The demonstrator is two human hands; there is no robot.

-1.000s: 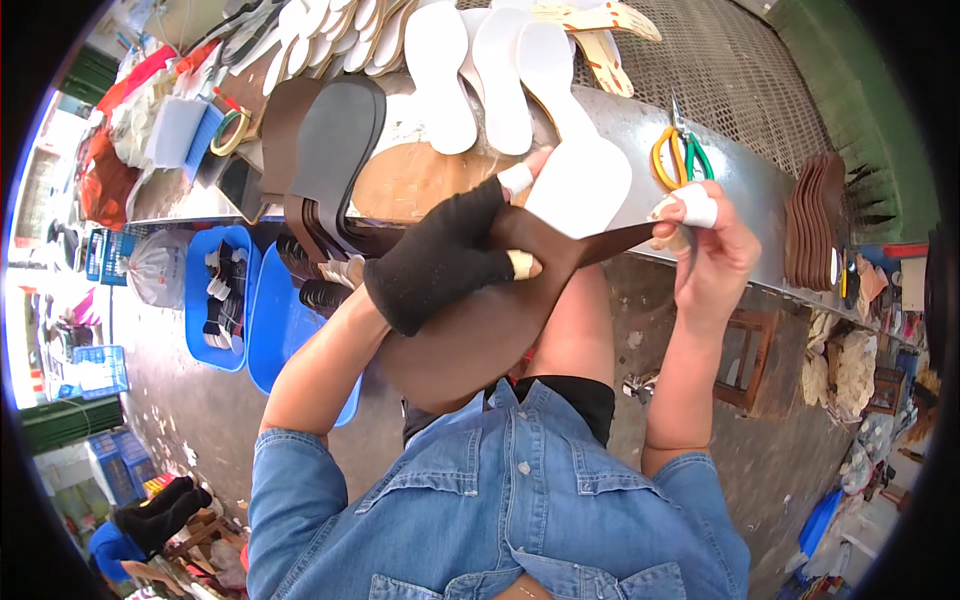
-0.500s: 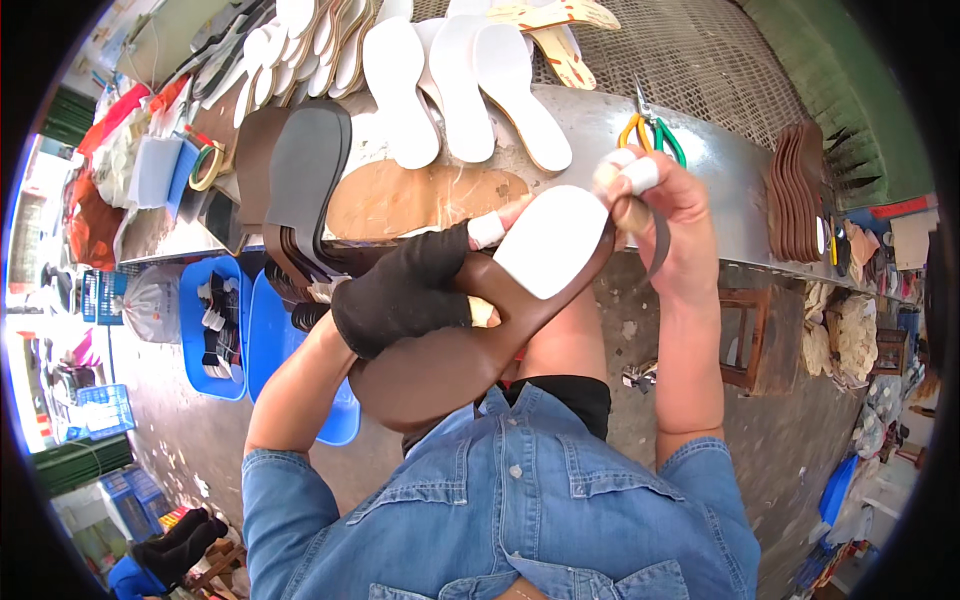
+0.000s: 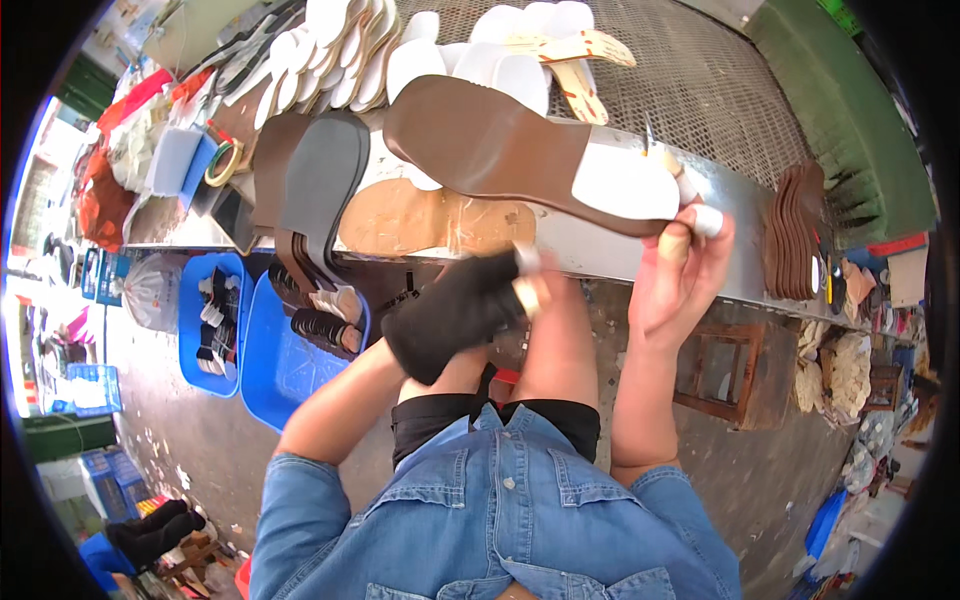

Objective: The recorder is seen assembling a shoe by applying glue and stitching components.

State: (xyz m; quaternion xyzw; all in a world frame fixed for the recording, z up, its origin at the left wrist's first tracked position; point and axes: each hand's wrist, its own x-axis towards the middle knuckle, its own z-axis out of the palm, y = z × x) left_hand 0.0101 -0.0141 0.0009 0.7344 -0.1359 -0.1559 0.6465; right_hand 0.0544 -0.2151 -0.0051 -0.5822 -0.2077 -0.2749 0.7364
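Observation:
A brown shoe insole (image 3: 485,140) with a white heel patch (image 3: 625,182) is held out over the workbench. My right hand (image 3: 685,265), with white tape on its fingers, is closed on the insole's heel end. My left hand (image 3: 455,315), in a black fingerless glove, is apart from the insole, over my lap. Motion smears its taped fingertips, so their grip is unclear. Beneath the insole, a tan sole-shaped piece (image 3: 400,220) lies on the bench. To its left a dark grey insole (image 3: 325,165) tops several others at the bench edge.
White insoles (image 3: 520,75) and a pile of white pieces (image 3: 330,45) cover the bench's far side. A stack of brown insoles (image 3: 793,230) stands at right. A blue bin (image 3: 265,385) sits below the bench at left, and a wooden stool (image 3: 745,375) below at right.
The insole has swung up and away from me, from my lap to above the bench. My left hand has let go of it. The curled brown strip by my right hand no longer shows.

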